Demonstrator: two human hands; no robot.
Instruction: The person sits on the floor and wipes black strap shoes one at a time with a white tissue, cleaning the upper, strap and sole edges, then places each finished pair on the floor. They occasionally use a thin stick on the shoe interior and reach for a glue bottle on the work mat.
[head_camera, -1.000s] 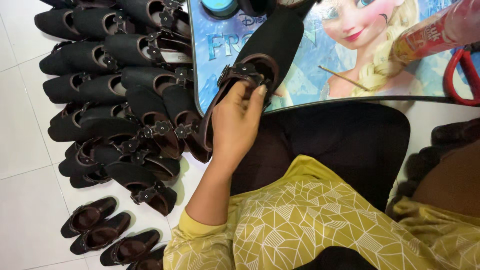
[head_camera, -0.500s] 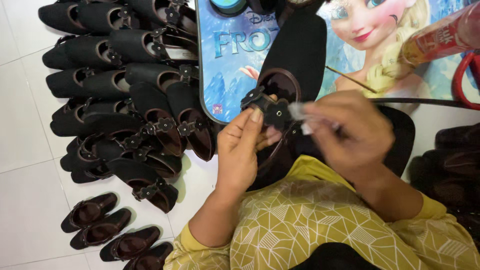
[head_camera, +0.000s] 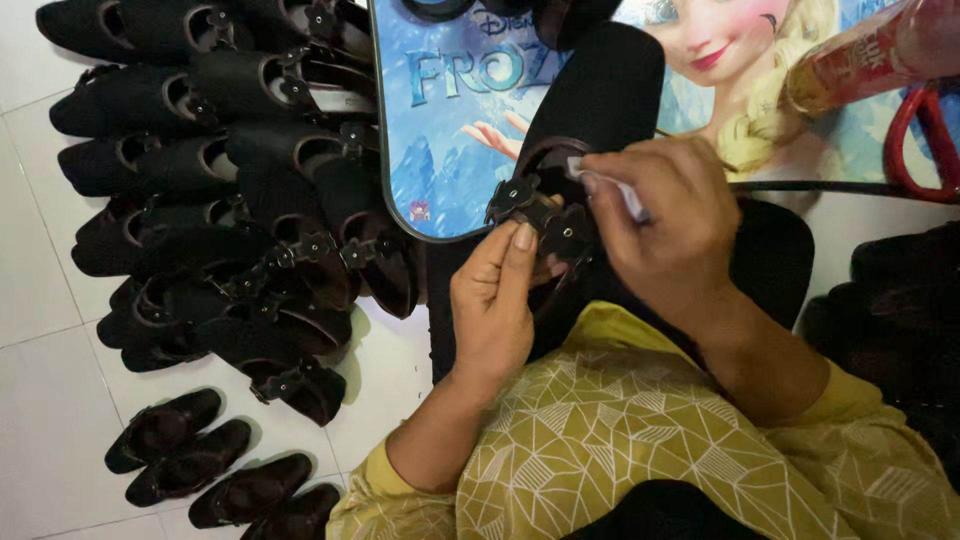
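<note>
Black shoes (head_camera: 215, 190) are lying heaped on the floor, well left of the fingers. The left hand (head_camera: 497, 305) is gripping a black shoe (head_camera: 590, 110) at its heel; the right hand (head_camera: 668, 225) is pinching a white slip (head_camera: 632, 200) at its opening, over the table edge (head_camera: 440, 235).

Floor (head_camera: 40, 400): white tiles, heaped black shoes (head_camera: 230, 200).
Surface (head_camera: 450, 150): blue cartoon-printed top, red bottle (head_camera: 870, 55).

Left hand (head_camera: 495, 310) gripping heel end of black shoe (head_camera: 600, 100) lying on picture-printed bench (head_camera: 450, 150). Right hand (head_camera: 665, 225) pinching small white piece (head_camera: 577, 168) at shoe opening. Heap of black shoes (head_camera: 220, 190) on white floor (head_camera: 40, 400) at left.
</note>
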